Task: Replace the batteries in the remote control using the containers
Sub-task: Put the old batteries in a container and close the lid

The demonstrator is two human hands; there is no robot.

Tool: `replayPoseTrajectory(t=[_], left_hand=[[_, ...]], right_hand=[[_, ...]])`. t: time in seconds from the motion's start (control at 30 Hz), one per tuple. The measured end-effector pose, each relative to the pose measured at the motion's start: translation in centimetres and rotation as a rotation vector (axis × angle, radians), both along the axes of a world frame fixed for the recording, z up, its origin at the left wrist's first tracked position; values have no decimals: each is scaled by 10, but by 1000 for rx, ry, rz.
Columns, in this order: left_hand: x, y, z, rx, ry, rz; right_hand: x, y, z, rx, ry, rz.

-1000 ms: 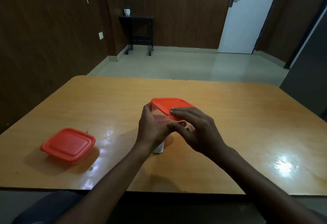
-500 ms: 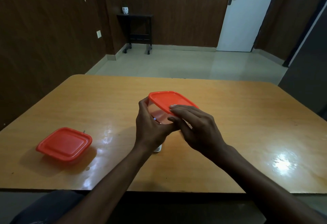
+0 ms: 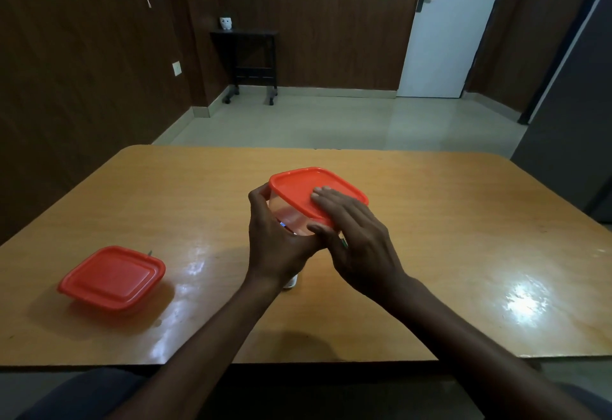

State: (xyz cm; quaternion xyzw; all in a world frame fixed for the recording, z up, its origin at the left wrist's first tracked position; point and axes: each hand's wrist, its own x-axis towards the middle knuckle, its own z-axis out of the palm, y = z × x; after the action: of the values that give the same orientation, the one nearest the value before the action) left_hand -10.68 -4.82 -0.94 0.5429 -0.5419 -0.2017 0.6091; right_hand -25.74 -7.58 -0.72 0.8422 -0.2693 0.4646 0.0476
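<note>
Both hands are holding a clear container [image 3: 291,212] at frame centre, tilted above the table [image 3: 430,220]: left hand [image 3: 276,240] gripping its side, right hand [image 3: 359,240] pressing fingers on its orange lid [image 3: 298,187]. Another lidded container [image 3: 112,278] is sitting lower left.

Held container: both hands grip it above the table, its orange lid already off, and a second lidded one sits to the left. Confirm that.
Wrong on the lid. The head view shows the orange lid on the held container, with the right hand across it and the left hand gripping the clear side. The second lidded container does sit to the left on the table.
</note>
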Motion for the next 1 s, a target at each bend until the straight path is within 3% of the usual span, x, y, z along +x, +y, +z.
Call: replayPoseTrajectory(t=[0.3,0.47,0.63,0.77,1.0], left_hand=[[-4,3,-4,-3,65,-51],[-4,4,-12,-7,77,-95],[2,-4,-9,-39,35,-54],[2,-8,-9,-36,11,-48],[-2,-5,-22,-25,-50,-46]], right_hand=[[9,7,-2,30,-108,-24],[11,8,16,106,-272,-91],[2,-2,15,81,-68,23],[-7,-8,20,-46,72,-6],[-26,-26,42,115,-304,-210]])
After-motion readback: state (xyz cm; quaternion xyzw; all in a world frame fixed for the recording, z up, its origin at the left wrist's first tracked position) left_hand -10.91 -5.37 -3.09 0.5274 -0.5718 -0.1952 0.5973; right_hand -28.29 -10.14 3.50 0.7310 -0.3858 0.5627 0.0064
